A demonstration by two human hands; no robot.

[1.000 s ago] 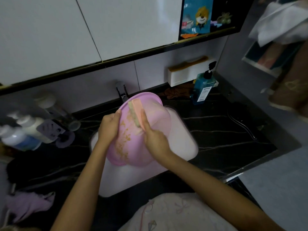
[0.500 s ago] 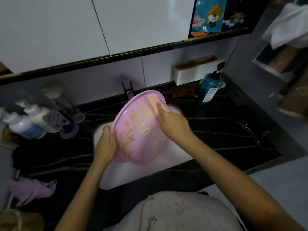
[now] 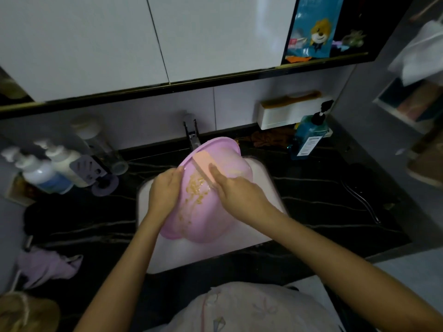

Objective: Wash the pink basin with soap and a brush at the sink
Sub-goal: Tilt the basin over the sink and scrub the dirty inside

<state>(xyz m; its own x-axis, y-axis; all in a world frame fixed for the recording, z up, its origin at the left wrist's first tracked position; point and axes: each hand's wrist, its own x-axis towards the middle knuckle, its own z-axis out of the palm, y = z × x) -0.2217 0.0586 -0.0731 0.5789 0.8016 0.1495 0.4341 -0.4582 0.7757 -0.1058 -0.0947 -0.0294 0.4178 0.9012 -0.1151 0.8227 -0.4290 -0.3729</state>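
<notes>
Where right hand (image 3: 237,192) grips, brush (image 3: 203,167) hides.

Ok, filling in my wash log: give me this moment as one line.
scrubbing | left hand grips pink basin rim, tilted over sink | right hand presses brush inside | yellowish suds

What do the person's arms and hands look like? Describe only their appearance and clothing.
Both forearms are bare, with no sleeves reaching them. The left hand and right hand show no gloves, and no rings, watch or bracelets that I can make out. A pale garment with faint pastel prints covers the torso.
</notes>
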